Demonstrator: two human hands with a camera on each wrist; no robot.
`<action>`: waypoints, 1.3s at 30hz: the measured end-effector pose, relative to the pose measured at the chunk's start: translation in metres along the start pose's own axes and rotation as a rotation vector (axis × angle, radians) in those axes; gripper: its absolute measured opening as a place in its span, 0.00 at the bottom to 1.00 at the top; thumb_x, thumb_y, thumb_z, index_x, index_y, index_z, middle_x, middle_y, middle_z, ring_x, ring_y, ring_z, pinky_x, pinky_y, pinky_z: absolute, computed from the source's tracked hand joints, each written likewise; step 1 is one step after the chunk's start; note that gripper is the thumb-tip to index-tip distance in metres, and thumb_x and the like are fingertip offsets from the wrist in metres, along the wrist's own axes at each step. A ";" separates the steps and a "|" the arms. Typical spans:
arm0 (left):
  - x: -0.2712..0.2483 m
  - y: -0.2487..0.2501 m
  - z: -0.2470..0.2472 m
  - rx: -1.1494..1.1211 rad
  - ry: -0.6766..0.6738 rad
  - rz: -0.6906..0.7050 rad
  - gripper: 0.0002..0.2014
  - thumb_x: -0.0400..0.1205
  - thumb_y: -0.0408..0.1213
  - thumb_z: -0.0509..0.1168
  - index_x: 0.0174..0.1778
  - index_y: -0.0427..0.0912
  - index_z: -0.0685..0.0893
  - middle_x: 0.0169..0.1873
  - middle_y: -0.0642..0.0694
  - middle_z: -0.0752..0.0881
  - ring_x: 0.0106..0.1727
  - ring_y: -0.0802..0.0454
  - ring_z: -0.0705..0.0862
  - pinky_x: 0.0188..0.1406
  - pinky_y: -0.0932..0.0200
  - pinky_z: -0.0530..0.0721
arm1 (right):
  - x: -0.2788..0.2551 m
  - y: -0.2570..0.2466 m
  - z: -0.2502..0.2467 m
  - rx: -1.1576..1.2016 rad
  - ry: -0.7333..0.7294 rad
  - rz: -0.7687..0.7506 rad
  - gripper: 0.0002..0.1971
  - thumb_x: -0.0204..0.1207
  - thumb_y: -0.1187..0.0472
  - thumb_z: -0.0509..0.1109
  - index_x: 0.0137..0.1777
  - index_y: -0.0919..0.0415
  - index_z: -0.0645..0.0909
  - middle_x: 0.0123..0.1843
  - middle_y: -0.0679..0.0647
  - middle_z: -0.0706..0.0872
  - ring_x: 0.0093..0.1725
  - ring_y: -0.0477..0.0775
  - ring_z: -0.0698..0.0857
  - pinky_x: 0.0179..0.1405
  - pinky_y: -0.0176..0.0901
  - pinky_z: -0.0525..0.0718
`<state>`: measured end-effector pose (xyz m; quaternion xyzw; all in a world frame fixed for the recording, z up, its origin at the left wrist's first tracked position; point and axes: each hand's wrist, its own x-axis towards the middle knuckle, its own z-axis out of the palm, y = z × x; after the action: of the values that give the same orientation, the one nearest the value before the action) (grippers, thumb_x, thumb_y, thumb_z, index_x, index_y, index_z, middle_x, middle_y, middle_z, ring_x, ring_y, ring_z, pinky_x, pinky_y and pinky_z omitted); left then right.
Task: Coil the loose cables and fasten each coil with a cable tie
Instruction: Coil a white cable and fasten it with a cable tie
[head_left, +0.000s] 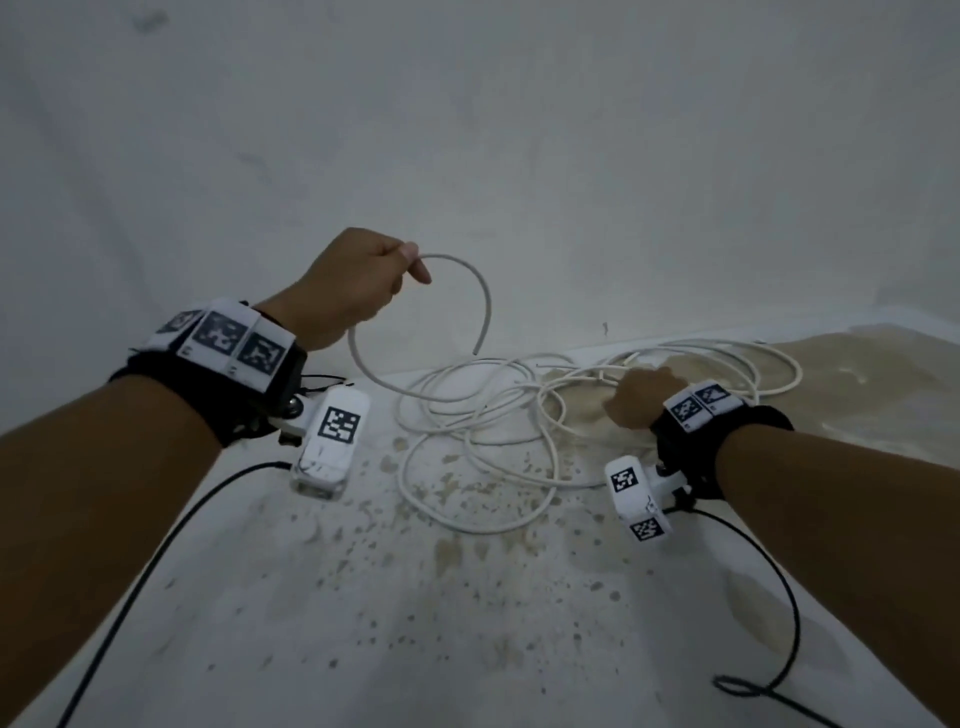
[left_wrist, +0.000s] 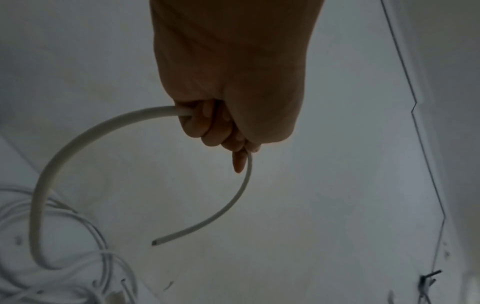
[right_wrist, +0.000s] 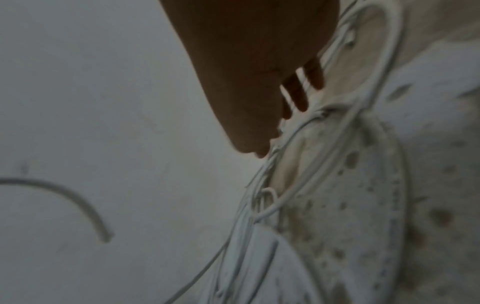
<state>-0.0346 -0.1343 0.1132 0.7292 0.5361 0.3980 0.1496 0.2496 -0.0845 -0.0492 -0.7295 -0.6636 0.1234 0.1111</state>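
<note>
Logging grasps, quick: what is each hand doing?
Left hand: grip closed on the stiff white cable.
Right hand: down among the loose thin white cables; grip unclear.

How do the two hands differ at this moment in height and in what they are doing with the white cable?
The left hand is raised, the right hand low at the floor pile. The left grips the white cable near its free end; whether the right holds anything is unclear. Both wear marker wristbands.

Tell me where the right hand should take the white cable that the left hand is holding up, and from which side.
Take the white cable on the rising stretch just below the left hand, before it enters the tangle on the floor. Come from the right side, grip across the cable. That stretch hangs clear in the air; the short free end curls away, and the right hand is low among the loops.
</note>
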 end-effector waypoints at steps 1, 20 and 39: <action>0.000 0.004 -0.001 -0.067 0.018 -0.028 0.18 0.89 0.40 0.56 0.40 0.39 0.86 0.20 0.51 0.72 0.21 0.55 0.66 0.21 0.63 0.62 | -0.002 -0.014 -0.007 0.030 0.051 -0.069 0.22 0.81 0.50 0.65 0.69 0.63 0.78 0.71 0.65 0.78 0.68 0.67 0.79 0.61 0.49 0.77; -0.022 -0.032 -0.069 0.727 0.238 -0.134 0.16 0.83 0.32 0.60 0.27 0.37 0.71 0.28 0.43 0.75 0.37 0.40 0.78 0.35 0.54 0.73 | -0.001 -0.068 -0.001 0.550 0.216 -0.187 0.27 0.84 0.50 0.64 0.33 0.73 0.82 0.34 0.70 0.88 0.35 0.67 0.90 0.42 0.63 0.90; -0.002 -0.041 -0.024 0.457 0.181 -0.100 0.20 0.89 0.40 0.52 0.52 0.28 0.84 0.54 0.32 0.85 0.57 0.33 0.82 0.60 0.44 0.80 | -0.004 -0.027 -0.028 1.564 -0.061 0.134 0.08 0.82 0.74 0.62 0.43 0.74 0.81 0.42 0.66 0.87 0.37 0.61 0.90 0.37 0.51 0.92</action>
<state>-0.0800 -0.1258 0.1009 0.6781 0.6588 0.3222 -0.0480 0.2328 -0.0858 -0.0142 -0.4740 -0.3414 0.5812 0.5665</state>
